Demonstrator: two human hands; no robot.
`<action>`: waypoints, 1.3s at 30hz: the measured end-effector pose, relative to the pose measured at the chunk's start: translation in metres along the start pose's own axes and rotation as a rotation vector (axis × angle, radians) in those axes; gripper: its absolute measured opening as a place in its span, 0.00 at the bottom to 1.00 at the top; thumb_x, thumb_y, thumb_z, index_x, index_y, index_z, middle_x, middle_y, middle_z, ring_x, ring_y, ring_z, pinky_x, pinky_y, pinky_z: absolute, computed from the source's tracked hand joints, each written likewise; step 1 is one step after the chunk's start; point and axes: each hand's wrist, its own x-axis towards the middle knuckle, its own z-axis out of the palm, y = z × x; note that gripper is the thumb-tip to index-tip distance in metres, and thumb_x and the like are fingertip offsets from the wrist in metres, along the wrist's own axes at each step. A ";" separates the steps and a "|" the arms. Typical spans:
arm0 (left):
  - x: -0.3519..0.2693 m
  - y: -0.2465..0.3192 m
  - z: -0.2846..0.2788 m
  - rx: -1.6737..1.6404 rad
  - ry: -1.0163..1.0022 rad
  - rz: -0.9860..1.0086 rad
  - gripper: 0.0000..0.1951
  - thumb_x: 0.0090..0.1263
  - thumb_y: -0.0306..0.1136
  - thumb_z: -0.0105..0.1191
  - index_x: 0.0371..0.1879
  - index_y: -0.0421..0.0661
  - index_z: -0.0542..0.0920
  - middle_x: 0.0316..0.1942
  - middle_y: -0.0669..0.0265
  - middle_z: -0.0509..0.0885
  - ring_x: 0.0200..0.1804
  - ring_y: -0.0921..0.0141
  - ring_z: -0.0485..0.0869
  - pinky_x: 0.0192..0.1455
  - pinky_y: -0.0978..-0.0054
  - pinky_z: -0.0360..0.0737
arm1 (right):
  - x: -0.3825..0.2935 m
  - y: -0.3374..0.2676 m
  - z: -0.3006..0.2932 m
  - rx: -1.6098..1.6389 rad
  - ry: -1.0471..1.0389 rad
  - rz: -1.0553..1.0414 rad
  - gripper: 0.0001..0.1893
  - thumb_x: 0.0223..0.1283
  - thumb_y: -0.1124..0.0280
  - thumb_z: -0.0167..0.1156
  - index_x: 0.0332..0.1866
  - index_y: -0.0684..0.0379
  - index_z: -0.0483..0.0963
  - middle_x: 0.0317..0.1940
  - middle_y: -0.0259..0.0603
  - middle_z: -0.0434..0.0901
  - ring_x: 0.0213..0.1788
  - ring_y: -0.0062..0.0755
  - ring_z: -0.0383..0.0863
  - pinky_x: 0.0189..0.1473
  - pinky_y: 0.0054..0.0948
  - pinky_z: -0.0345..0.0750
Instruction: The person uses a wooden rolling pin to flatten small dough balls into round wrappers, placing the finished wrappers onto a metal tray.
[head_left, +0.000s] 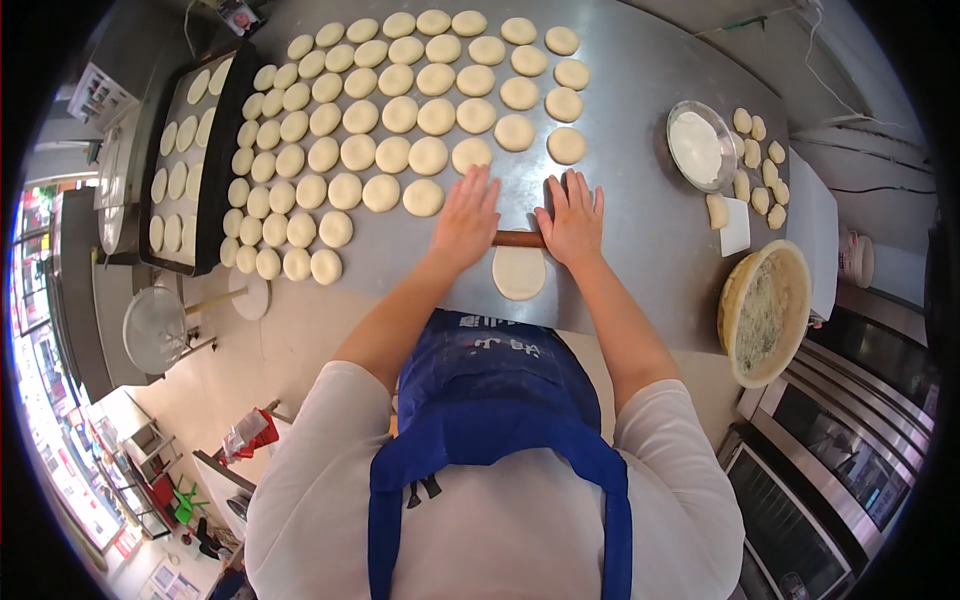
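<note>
A wooden rolling pin (519, 239) lies crosswise over the upper part of a flat oval of dough (519, 274) near the front edge of the steel worktable. My left hand (466, 219) holds the pin's left end beneath its palm, fingers stretched forward. Its fingertips reach a round dough piece (472, 155). On the right end, my right hand (574, 217) bears down the same way, fingers straight and slightly spread. Rows of round, dimpled dough pieces (400, 115) cover the table's left and middle.
At left, a dark baking tray (191, 251) carries flat dough ovals. A metal bowl of white flour (697, 146), a white scraper (736, 227) and several small dough lumps (770, 173) sit at right. A large bowl with a speckled filling (796, 300) stands by the right edge.
</note>
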 end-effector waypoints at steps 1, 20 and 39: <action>-0.007 0.003 0.011 0.005 0.005 0.001 0.27 0.72 0.38 0.54 0.67 0.39 0.72 0.70 0.55 0.73 0.73 0.56 0.69 0.74 0.57 0.66 | 0.001 0.000 0.007 0.036 0.034 -0.018 0.30 0.64 0.52 0.61 0.67 0.56 0.72 0.71 0.52 0.68 0.75 0.50 0.64 0.74 0.61 0.55; -0.014 0.026 0.027 -1.090 -0.760 -0.323 0.29 0.59 0.42 0.72 0.58 0.42 0.78 0.45 0.59 0.85 0.49 0.62 0.84 0.54 0.63 0.81 | -0.159 0.018 -0.022 0.303 -0.074 0.007 0.13 0.42 0.69 0.66 0.38 0.49 0.78 0.38 0.34 0.81 0.48 0.40 0.77 0.60 0.45 0.65; -0.168 0.001 -0.040 -0.467 -0.398 -0.805 0.21 0.68 0.49 0.61 0.46 0.42 0.80 0.38 0.46 0.86 0.45 0.46 0.85 0.49 0.50 0.80 | -0.032 -0.062 0.050 0.351 -0.058 -0.350 0.10 0.58 0.61 0.65 0.28 0.54 0.76 0.34 0.40 0.79 0.42 0.42 0.77 0.44 0.45 0.74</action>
